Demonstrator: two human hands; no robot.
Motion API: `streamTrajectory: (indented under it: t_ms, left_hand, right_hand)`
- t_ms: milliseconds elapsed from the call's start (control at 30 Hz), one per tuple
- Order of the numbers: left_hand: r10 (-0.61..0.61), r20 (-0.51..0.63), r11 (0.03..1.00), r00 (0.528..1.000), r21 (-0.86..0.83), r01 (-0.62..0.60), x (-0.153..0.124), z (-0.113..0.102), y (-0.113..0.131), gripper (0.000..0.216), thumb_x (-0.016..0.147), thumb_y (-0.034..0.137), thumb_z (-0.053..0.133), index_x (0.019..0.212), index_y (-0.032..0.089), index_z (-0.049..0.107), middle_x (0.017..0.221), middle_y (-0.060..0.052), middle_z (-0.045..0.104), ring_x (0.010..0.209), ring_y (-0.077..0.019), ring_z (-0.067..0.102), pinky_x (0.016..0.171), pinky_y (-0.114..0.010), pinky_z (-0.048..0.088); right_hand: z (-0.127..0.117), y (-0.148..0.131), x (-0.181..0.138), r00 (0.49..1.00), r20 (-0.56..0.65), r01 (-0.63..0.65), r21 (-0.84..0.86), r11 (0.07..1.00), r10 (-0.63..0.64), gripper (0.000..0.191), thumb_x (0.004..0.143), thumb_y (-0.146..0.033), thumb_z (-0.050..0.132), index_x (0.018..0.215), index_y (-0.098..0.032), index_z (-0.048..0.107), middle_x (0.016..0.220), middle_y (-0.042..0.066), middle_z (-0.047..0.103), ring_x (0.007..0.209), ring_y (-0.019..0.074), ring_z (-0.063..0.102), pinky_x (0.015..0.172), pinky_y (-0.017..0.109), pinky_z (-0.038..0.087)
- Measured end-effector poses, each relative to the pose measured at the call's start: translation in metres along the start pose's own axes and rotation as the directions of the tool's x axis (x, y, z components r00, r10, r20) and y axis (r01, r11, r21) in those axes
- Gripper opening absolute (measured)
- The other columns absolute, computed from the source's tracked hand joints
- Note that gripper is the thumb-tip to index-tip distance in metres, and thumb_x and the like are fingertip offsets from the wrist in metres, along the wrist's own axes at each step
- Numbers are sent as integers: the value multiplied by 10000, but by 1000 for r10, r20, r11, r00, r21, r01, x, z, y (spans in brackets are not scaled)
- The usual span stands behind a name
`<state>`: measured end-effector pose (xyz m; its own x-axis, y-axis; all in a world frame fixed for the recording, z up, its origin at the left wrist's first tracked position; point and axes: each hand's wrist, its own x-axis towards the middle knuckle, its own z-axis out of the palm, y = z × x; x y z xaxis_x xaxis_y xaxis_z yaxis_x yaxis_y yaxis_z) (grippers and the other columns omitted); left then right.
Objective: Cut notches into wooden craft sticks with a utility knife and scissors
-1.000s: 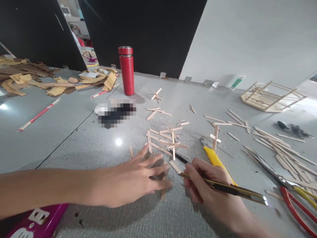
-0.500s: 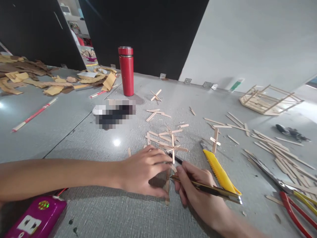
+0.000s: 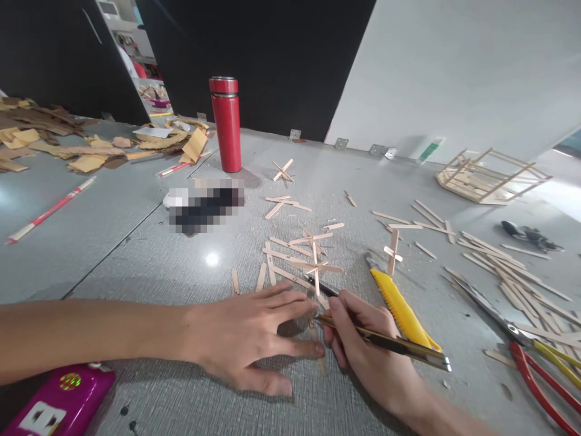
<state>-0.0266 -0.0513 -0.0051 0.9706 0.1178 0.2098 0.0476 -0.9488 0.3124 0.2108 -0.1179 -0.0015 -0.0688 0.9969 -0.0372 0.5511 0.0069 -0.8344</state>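
My left hand point(image 3: 252, 333) lies palm down on the grey surface, fingers spread, its fingertips over a small wooden craft stick point(image 3: 321, 366) that they partly hide. Held like a pencil, a slim gold-and-black utility knife point(image 3: 399, 347) sits in my right hand point(image 3: 367, 339), its tip close to that stick and to my left fingers. Just beyond both hands stands a crossed-stick piece point(image 3: 316, 266), with loose craft sticks point(image 3: 284, 255) around it. A black pen-like tool point(image 3: 323, 286) lies by my right fingertips, partly hidden. Beside that hand is a yellow-handled saw point(image 3: 399, 306).
Red-and-yellow-handled cutters point(image 3: 521, 357) and a pile of sticks point(image 3: 512, 266) lie right. A stick frame point(image 3: 492, 175) stands far right. A red flask point(image 3: 226, 124) is at the back, cardboard scraps point(image 3: 91, 145) far left, a purple socket box point(image 3: 59, 399) near left.
My left hand has spread its fingers wider and flattened, thumb moving toward me and left. My right hand keeps the utility knife, shifted slightly. The whole view has moved a little.
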Motion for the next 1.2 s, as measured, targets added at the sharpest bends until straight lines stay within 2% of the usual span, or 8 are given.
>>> streamTrajectory:
  t_ms: [167,333,467,667,867,1067,1200]
  left_hand:
    - [-38,-33,999,999,-2,38,2,2,3,634,1006,540,587,1555,232,513,1614,-201,420,1519,-400,373,1245,-581,329]
    - [-51,-27,998,998,-24,51,3,7,6,572,1039,459,534,1551,206,514,1698,-205,313,1581,-404,277,1276,-633,224]
    - [-44,-17,999,999,-27,44,3,9,6,620,1028,431,552,1586,177,462,1720,-216,214,1591,-411,224,1290,-609,206]
    - [-39,-7,999,999,-3,39,2,10,6,659,1015,450,574,1590,154,451,1717,-216,231,1599,-379,208,1312,-547,190]
    - [-30,-4,999,1000,-36,29,4,12,6,660,1005,386,576,1592,119,435,1718,-232,172,1602,-384,178,1306,-545,218]
    - [-5,-37,1000,999,25,6,6,12,8,649,1010,345,536,1586,65,433,1690,-270,277,1602,-378,180,1315,-510,219]
    - [2,-5,996,1000,85,-2,7,11,11,616,1001,303,512,1536,-2,479,1645,-325,326,1591,-396,213,1311,-508,227]
  right_hand:
    - [1,1,0,1000,29,0,37,999,-1,496,1103,-506,427,700,-234,523,448,-60,511,381,97,486,429,235,414]
    - [1,0,1,997,-1,83,-19,996,-83,469,1095,-446,464,674,-240,490,489,-60,498,404,96,483,419,241,377]
    - [2,-2,1,991,-34,128,-76,989,-131,452,1090,-407,462,668,-246,474,493,-60,486,419,100,451,431,254,361]
    - [3,-3,1,993,0,114,-33,993,-114,433,1091,-396,454,684,-251,465,493,-66,480,410,102,465,430,252,364]
    - [2,-5,0,987,30,159,-110,981,-157,415,1097,-371,436,698,-258,438,526,-55,486,439,115,458,460,272,366]
    - [8,-4,-3,975,-1,216,-174,961,-220,372,1109,-319,420,743,-254,418,573,-68,422,485,124,383,505,300,316]
    - [11,3,-3,957,-27,280,-180,943,-289,375,1104,-325,430,739,-253,394,584,-81,394,490,121,333,501,292,292]
